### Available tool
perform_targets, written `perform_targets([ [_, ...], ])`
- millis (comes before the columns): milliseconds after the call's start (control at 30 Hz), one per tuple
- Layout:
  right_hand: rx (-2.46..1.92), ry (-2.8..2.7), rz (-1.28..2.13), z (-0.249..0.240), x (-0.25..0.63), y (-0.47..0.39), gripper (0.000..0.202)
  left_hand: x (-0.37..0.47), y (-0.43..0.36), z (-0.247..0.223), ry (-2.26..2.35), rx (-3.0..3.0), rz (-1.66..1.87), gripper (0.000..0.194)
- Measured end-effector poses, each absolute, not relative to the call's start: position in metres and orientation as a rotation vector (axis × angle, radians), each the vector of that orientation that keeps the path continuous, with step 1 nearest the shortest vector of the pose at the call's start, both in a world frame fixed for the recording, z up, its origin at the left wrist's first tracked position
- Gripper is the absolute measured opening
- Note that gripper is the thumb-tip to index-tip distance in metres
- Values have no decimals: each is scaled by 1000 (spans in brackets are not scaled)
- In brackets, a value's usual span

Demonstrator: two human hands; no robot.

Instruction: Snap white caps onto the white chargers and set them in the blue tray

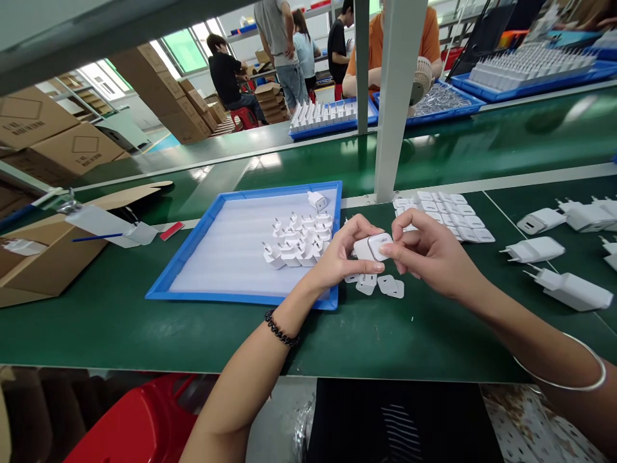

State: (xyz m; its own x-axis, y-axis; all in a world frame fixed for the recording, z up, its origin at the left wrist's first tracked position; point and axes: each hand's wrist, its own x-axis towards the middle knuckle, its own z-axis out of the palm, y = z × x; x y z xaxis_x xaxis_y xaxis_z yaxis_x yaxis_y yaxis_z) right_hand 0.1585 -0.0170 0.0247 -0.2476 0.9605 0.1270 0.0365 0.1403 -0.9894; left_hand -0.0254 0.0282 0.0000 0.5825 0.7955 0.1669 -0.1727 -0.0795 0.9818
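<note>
From my head cam: I've got a white charger (365,249) in front of me, over the green bench (202,341), just right of the blue-rimmed tray (207,263). My left hand (351,247) grips its body between thumb and fingers, and my right hand (427,254) has its thumb on the rounded end face, fingers curled — can't tell if that face is a separate piece.

My left forearm cuts across the tray's near right corner, so that bit's hidden. Inside the tray there's a bunch of chargers (296,241) with pins up, plus a lone charger (317,200) on its side near the far edge. A few flat white plates (391,287) lie under my hands, and my right hand partly blocks a neat block of white pieces (453,215). More loose chargers (571,289) sit off to the right.

The main thing in the way is the upright post (391,96) at the bench's far edge — it hides part of a person in orange (429,35) across the line, who has blue trays (332,119) nearby. Way left there's an open cardboard box (48,257), with a red strip (171,231) near it, and a red stool (125,424) below the bench.
</note>
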Motion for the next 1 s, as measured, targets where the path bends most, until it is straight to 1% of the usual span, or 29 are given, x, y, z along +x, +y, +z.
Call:
perform_targets([
  [233,-1012,-1482,1303,25,159,-17,35,-28,30,1,526,1442,815,53],
  [600,-1020,-1540,1254,24,159,-17,33,-29,29,1,545,1465,711,52],
  [700,-1030,-1599,1218,21,158,-19,28,-29,28,1,527,1474,682,48],
  [833,-1053,-1665,1173,17,157,-21,21,-29,29,0,506,1513,701,37],
  [1000,-1066,-1704,1151,17,155,-21,23,-27,28,0,548,1540,697,34],
])
